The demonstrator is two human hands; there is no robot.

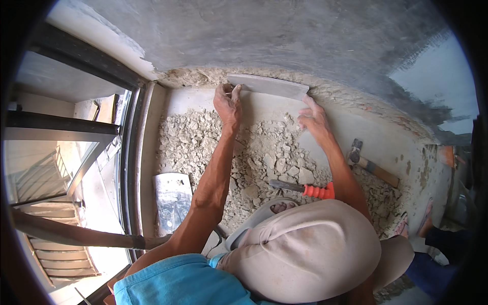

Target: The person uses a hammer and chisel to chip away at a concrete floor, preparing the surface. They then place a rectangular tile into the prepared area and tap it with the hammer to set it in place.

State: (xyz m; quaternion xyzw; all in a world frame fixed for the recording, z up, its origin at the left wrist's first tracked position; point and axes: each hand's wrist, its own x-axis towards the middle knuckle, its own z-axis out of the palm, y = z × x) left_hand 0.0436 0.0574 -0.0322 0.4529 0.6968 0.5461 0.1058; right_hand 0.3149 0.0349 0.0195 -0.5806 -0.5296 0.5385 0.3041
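Observation:
A long, narrow grey tile strip (pixel 269 86) stands on edge against the base of the wall, in front of the chipped band. My left hand (pixel 227 104) grips its left end, thumb and fingers closed at the edge. At the other end my right hand (pixel 314 119) has its fingers curled against the strip's right corner. Below my hands lies a spread of broken mortar rubble (pixel 198 134). A chisel with an orange-red grip (pixel 319 191) rests on the rubble beside my right forearm. Farther right is a hammer (pixel 376 170) with a wooden handle.
A flat shovel blade (pixel 173 203) lies at the left, near a wooden pole (pixel 76 231). A dark window frame (pixel 133 147) borders the left side. The grey plastered wall (pixel 274 35) rises ahead. Another person's foot (pixel 426 218) shows at the right. My bent knee (pixel 315 249) fills the lower middle.

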